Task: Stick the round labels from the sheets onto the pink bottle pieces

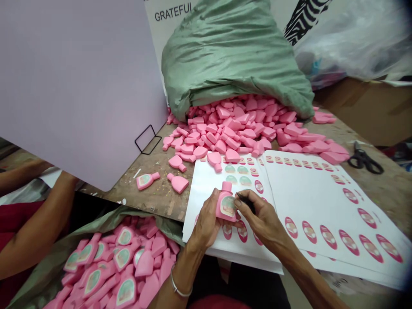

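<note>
My left hand (206,221) is closed around a small pink plastic bottle (226,189), held neck up above the sticker sheets. A green-and-cream label (228,206) sits on the bottle's front face. My right hand (262,214) is pinched at the label's right edge, with a small dark object (247,202) in its fingers whose kind I cannot make out. Beneath both hands lies a sheet of stickers (201,193) with green dome-shaped and pink oval labels. On the wood to the left are a labelled pink bottle (147,180) and a bare one (178,183).
A green sack (234,51) spills a heap of pink bottles (231,128) across the table's back. Another sack (119,257), lower left, holds labelled bottles. Black scissors (365,159) and more sticker sheets (315,189) lie right. Beyond a pale panel (74,86) show another person's arms (38,219).
</note>
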Action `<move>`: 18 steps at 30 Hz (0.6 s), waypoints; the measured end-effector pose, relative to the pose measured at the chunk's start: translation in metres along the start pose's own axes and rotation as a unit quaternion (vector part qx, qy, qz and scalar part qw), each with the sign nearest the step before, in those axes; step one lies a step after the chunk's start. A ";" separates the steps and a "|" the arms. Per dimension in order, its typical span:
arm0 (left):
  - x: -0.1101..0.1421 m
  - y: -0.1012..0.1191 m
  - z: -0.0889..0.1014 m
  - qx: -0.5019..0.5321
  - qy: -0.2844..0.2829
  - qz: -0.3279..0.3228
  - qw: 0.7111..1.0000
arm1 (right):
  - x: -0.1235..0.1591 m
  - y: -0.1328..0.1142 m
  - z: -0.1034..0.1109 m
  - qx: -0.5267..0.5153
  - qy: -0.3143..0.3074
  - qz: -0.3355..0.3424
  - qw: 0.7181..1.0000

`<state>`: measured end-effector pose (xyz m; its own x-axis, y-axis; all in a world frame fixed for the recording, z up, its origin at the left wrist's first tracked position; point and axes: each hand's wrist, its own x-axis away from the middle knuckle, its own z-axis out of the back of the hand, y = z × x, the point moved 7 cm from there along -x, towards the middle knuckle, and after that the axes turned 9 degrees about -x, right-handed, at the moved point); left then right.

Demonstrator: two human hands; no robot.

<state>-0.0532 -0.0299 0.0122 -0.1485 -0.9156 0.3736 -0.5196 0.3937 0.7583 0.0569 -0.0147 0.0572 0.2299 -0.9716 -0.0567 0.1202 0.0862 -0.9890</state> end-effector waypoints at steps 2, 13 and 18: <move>-0.002 0.000 0.003 0.010 -0.009 0.006 1.000 | 0.002 -0.004 0.001 0.018 -0.008 0.015 1.000; -0.005 -0.015 0.001 -0.041 -0.076 0.059 0.994 | 0.000 0.009 0.002 -0.072 -0.039 -0.071 0.994; 0.000 -0.011 -0.001 -0.035 -0.073 0.057 0.995 | -0.005 0.007 0.014 -0.099 0.018 -0.094 0.990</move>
<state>-0.0472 -0.0343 0.0047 -0.3267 -0.8645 0.3820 -0.4323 0.4962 0.7529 0.0700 -0.0066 0.0522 0.1865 -0.9739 0.1297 -0.0348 -0.1385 -0.9898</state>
